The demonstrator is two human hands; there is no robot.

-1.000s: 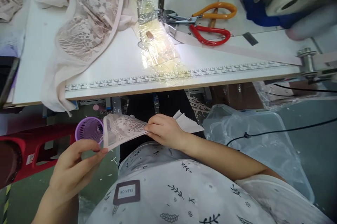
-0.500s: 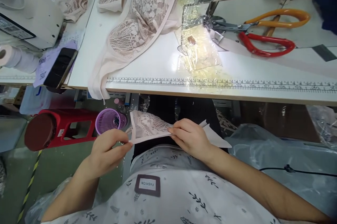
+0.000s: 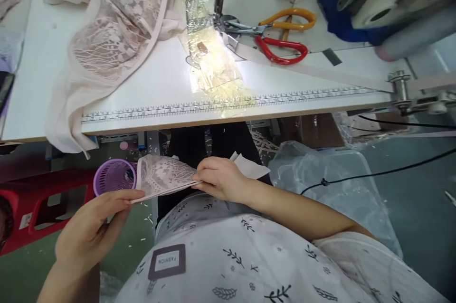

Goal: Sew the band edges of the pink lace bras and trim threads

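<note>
Above my lap, a pale pink lace bra piece (image 3: 166, 174) is stretched between both hands, its lower edge pulled nearly straight. My left hand (image 3: 94, 224) pinches the left end of that edge, fingers above and thumb below. Closed on the right part of the piece is my right hand (image 3: 223, 179), knuckles up. A plain pale fabric end (image 3: 249, 166) sticks out beyond the right hand. On the table lies a larger pale pink lace bra (image 3: 117, 42), its band hanging over the front edge.
Scissors with orange and red handles (image 3: 281, 51) lie by the sewing machine's needle area (image 3: 218, 13). A printed ruler (image 3: 149, 112) runs along the table edge. Below are a purple basket (image 3: 114, 175), a red stool (image 3: 39, 198) and a clear plastic-covered bin (image 3: 331, 198).
The view has swung to the right, showing more of the machine side. My left hand now has straighter fingers along the edge of the lace piece; both hands still hold it.
</note>
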